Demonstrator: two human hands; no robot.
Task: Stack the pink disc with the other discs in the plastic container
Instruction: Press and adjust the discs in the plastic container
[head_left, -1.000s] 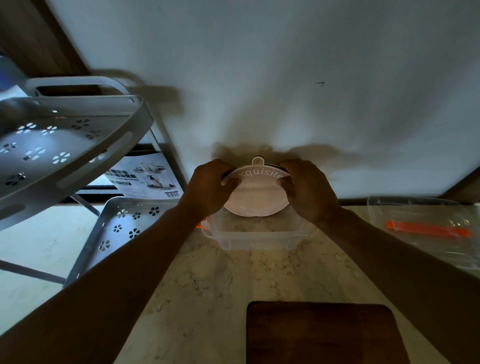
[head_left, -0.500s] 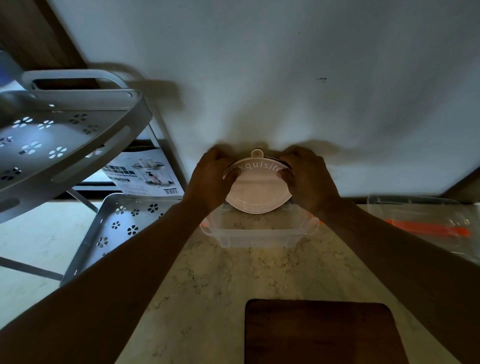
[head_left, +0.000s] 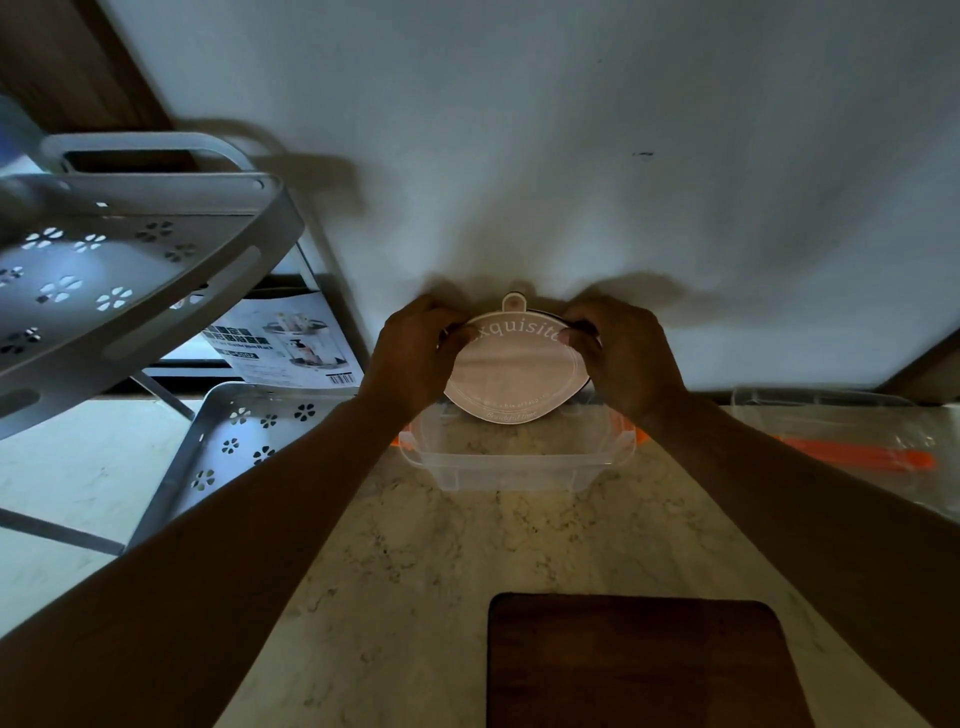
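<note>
Gripping pink disc edges above plastic container.

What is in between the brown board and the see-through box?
Nothing: in the head view only bare marble counter lies between the dark wooden board and the clear plastic container.

— What's my grip on?
— A smooth, matt pink plastic disc, over a glossy clear plastic container.
— And under it?
— My polished, veined pale marble desk; a matt dark wooden board; a painted grey perforated metal rack.
</note>
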